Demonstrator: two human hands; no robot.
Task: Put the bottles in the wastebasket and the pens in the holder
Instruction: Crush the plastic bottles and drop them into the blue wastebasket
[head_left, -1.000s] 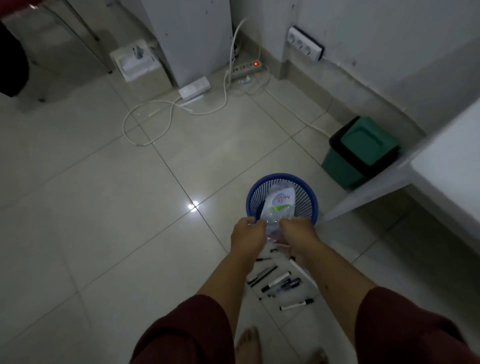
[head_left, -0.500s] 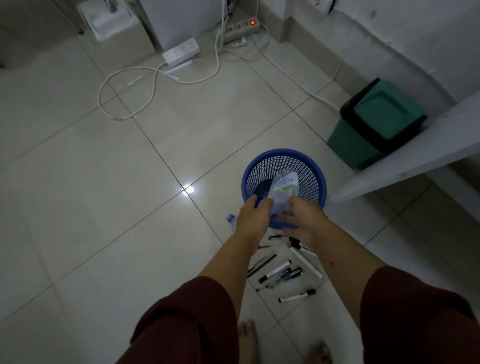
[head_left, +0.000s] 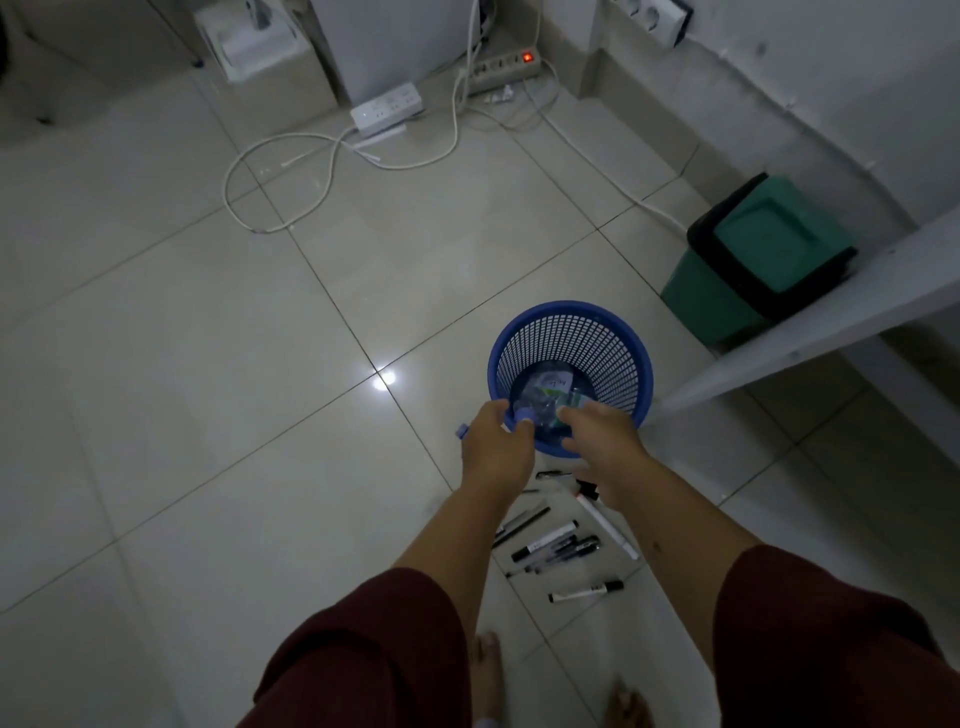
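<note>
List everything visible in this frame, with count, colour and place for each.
wastebasket: one, blue mesh, on the floor ahead of the hands
bottles: crushed clear plastic, count unclear, inside the wastebasket
pens: several, black and white, loose on the floor near the feet
bottle cap: one, blue, on the floor by the left hand
lidded bin: one, green with black rim, by the wall
power strips: two, white, at the wall, cables trailing
white shelf: one, at the right
left hand: over the wastebasket's near rim
right hand: open, over the near rim
feet: two, bare, bottom edge
</note>
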